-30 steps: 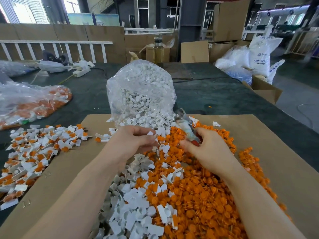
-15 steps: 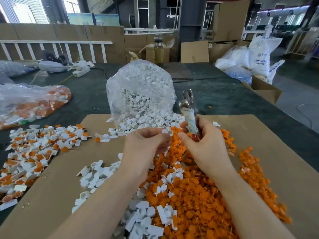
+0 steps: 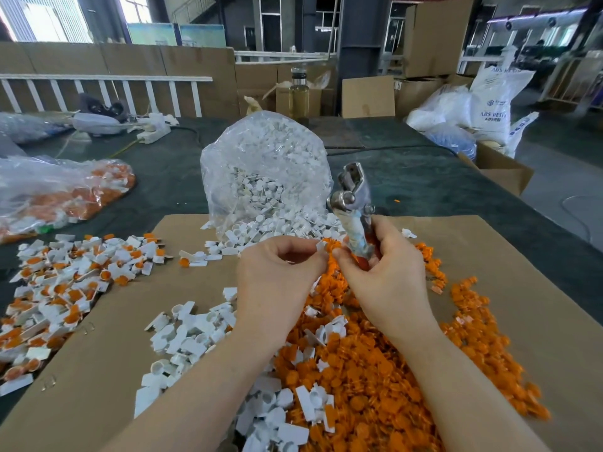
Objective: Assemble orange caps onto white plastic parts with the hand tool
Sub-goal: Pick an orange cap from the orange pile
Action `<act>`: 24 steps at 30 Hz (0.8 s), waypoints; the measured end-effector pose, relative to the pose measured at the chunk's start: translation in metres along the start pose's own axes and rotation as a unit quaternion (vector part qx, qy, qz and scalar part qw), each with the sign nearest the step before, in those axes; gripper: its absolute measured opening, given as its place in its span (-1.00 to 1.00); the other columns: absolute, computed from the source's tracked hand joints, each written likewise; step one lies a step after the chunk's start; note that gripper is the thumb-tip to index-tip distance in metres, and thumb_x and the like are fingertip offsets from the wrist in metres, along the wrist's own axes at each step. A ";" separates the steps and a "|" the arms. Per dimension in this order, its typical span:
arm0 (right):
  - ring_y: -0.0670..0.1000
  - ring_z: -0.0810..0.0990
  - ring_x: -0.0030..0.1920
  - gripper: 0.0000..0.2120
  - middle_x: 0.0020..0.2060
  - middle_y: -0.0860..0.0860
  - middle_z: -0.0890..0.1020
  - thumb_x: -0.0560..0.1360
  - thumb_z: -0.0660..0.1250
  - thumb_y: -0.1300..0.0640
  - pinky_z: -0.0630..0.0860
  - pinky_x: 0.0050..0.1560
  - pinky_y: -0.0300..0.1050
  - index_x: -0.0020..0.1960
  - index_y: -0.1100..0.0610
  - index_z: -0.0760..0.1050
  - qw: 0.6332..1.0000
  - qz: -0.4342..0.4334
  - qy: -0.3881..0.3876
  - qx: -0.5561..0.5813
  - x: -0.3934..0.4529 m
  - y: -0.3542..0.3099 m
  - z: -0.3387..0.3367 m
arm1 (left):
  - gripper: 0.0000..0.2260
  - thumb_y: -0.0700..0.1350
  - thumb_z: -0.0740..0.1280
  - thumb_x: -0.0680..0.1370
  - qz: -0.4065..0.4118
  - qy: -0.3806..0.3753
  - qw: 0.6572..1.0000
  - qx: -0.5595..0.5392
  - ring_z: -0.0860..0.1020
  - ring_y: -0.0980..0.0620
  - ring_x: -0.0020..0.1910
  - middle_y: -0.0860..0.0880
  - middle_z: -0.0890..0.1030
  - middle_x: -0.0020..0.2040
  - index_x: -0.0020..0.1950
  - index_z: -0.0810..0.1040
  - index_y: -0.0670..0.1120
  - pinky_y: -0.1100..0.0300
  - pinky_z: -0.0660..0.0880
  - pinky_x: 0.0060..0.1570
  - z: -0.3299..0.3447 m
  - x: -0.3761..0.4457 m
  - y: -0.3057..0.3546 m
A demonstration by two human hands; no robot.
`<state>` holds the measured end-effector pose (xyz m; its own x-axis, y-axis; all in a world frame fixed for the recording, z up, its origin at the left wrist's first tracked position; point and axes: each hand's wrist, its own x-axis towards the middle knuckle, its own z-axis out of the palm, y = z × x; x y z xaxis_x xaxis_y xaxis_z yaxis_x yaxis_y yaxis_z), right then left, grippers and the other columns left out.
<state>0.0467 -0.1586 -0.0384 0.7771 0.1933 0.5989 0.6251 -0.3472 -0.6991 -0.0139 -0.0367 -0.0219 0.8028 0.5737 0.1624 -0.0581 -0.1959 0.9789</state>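
Observation:
My right hand (image 3: 388, 275) grips the metal hand tool (image 3: 352, 203) by its handles, with the silver head pointing up. My left hand (image 3: 277, 275) pinches a small white plastic part (image 3: 320, 246) at its fingertips, close to my right thumb. Both hands hover above a big heap of orange caps (image 3: 375, 363) mixed with loose white parts (image 3: 192, 334) on a cardboard sheet (image 3: 522, 256). A pile of white parts fitted with orange caps (image 3: 65, 282) lies at the left.
A clear bag of white parts (image 3: 264, 171) stands just behind my hands. Another clear bag with orange and white pieces (image 3: 55, 194) lies far left on the dark table (image 3: 424, 177). Cardboard boxes, white sacks and a bottle (image 3: 298, 96) sit at the back.
Both hands rose off the heap and came together. The tool swung from a tilted position to upright. My left hand now shows a white part at its fingertips.

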 end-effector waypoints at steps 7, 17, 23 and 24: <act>-0.23 0.58 -0.12 -0.72 -0.18 -0.27 0.60 0.42 0.47 0.12 0.50 -0.21 -0.36 0.04 -0.10 0.48 1.000 -0.005 0.000 -0.005 0.000 0.000 0.002 | -0.89 -0.12 0.53 0.42 0.037 -0.006 0.999 0.023 0.59 0.25 -0.39 0.16 0.67 -0.35 -0.23 0.70 0.09 0.46 0.45 -0.43 0.000 -0.002 0.000; -0.24 0.58 -0.11 -0.74 -0.17 -0.26 0.59 0.44 0.47 0.12 0.47 -0.22 -0.44 0.04 -0.09 0.47 1.000 0.010 -0.018 -0.011 0.001 0.000 0.001 | -0.79 -0.16 0.52 0.42 0.083 0.002 0.996 0.031 0.62 0.29 -0.30 0.25 0.66 -0.32 -0.27 0.66 0.16 0.50 0.46 -0.35 0.002 -0.004 0.000; -0.13 0.58 -0.23 -0.75 -0.24 -0.19 0.59 0.44 0.39 0.24 0.53 -0.27 -0.20 0.04 -0.03 0.50 0.997 0.028 -0.071 -0.001 0.001 -0.001 0.000 | -0.87 -0.06 0.56 0.38 0.066 0.027 0.997 0.034 0.61 0.29 -0.34 0.24 0.65 -0.34 -0.29 0.66 0.12 0.50 0.43 -0.40 0.002 -0.001 -0.003; -0.12 0.57 -0.25 -0.74 -0.26 -0.19 0.58 0.43 0.38 0.25 0.50 -0.31 -0.23 0.04 -0.03 0.50 0.996 0.028 -0.080 -0.004 0.000 -0.002 0.000 | -0.88 -0.05 0.56 0.38 0.066 0.033 0.997 0.039 0.61 0.28 -0.34 0.24 0.65 -0.34 -0.29 0.65 0.12 0.49 0.43 -0.39 0.002 0.000 -0.004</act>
<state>0.0459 -0.1577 -0.0374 0.8125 0.3176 0.4889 0.5808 -0.3682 -0.7261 -0.0128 -0.0375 -0.0262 0.7500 0.5897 0.2996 -0.1125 -0.3325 0.9364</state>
